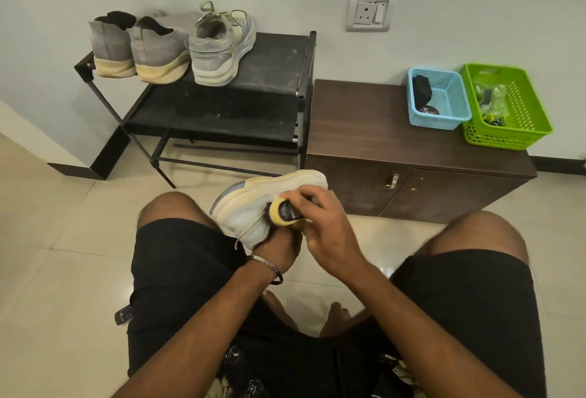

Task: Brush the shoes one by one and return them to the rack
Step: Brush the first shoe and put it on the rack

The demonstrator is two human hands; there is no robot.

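A pale grey sneaker (253, 204) with a cream sole lies on its side above my knees, sole turned away from me. My left hand (279, 250) is pushed into its opening and holds it from inside, so the fingers are hidden. My right hand (320, 226) grips a yellow-and-black shoe brush (283, 212), whose bristles press on the shoe's side. On the top shelf of the black rack (279, 58) stand three shoes: two grey slip-ons (139, 46) at the left and the matching laced sneaker (222, 46) beside them.
A dark wooden cabinet (380, 131) stands right of the rack. It carries a blue basket (439, 103) and a green basket (507, 106) with small items. A wall socket (371, 11) is above. My knees flank the shoe over a tiled floor. A remote (123, 315) lies by my left thigh.
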